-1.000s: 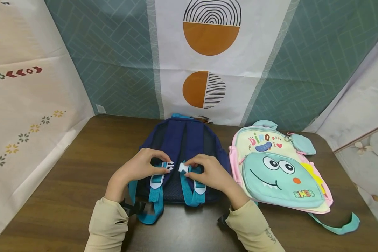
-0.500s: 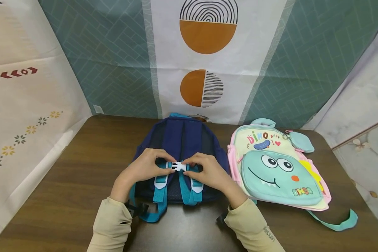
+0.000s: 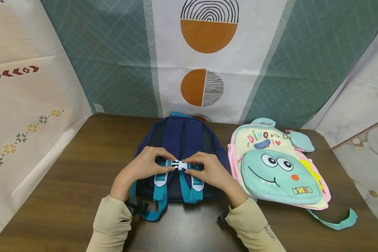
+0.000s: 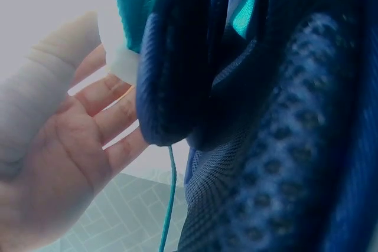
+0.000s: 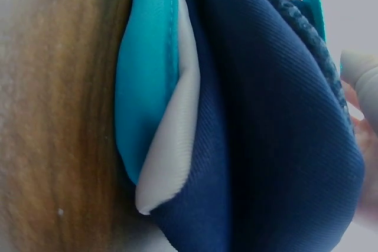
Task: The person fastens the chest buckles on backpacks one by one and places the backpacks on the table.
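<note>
A navy backpack (image 3: 174, 134) lies with its shoulder straps up at the middle of the table. My left hand (image 3: 146, 164) pinches the white pronged half of a side-release buckle (image 3: 174, 163) between thumb and forefinger. Opposite it, my right hand (image 3: 209, 171) pinches the white socket half (image 3: 182, 165). Both halves meet end to end above the straps, with part of the prongs showing. Teal webbing (image 3: 159, 192) hangs in loops below. In the left wrist view, the left palm (image 4: 71, 151) shows beside the padded strap; the bag's side (image 5: 266, 98) fills much of the right wrist view.
To the right lies a pale dinosaur backpack (image 3: 280, 175) with pink edges, a small mint pouch (image 3: 302, 141) and a loose mint strap (image 3: 340, 225). The brown wooden table (image 3: 82, 168) ends at printed cloth hangings (image 3: 113, 63) behind and at both sides.
From one second ago, both hands have come together, bringing the separate buckle halves into contact. Over the last half second they have barely moved.
</note>
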Tool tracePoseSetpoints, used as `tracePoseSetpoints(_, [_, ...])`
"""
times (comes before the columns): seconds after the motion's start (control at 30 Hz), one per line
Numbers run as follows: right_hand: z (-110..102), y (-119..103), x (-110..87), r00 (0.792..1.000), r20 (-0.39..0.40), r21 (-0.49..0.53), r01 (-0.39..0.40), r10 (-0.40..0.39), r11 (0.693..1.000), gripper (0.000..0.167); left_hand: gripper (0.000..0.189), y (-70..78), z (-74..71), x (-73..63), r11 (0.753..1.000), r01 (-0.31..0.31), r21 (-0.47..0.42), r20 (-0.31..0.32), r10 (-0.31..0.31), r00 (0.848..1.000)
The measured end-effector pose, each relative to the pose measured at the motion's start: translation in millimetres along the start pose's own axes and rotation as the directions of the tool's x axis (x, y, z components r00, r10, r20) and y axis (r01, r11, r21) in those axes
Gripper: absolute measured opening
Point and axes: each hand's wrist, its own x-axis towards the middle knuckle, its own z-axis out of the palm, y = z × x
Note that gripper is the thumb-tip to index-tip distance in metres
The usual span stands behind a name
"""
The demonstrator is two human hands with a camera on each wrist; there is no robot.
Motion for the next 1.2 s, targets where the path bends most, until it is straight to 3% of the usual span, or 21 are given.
tracePoseSetpoints(0.17, [-1.5,-0.5,0.0,1.0,0.011,0.013,-0.006,0.006,1.0,0.029,0.023,-0.4,-0.5,0.0,1.0,-0.008,0.011,-0.005,0.008,1.0])
tracePoseSetpoints(0.5, [0.4,-2.6,1.4,0.999,-0.037,-0.012,-0.004,0.004,1.0,0.03,0.024,0.8,1.3,1.1,0.999,-0.048,-0.001,0.003,0.048,0.999])
tracePoseSetpoints(0.73, [1.9,-1.2,0.2,0.997,-0.056,-0.01,-0.058,0.058,0.998,0.032,0.03,-2.4,3.3,-0.4,0.995,-0.019,-0.101,0.037,0.023,0.999])
tracePoseSetpoints(0.83, [4.3,0.4,-0.4,0.994,-0.068,0.021,-0.082,0.083,0.996,0.032,0.028,-4.0,3.9,-1.1,0.99,-0.01,-0.14,0.009,0.012,1.0])
tracePoseSetpoints(1.2, [8.7,-5.5,5.6,0.973,-0.193,0.121,-0.101,0.123,0.988,0.028,0.021,-4.6,3.7,3.6,0.989,-0.015,-0.144,-0.088,0.002,0.996])
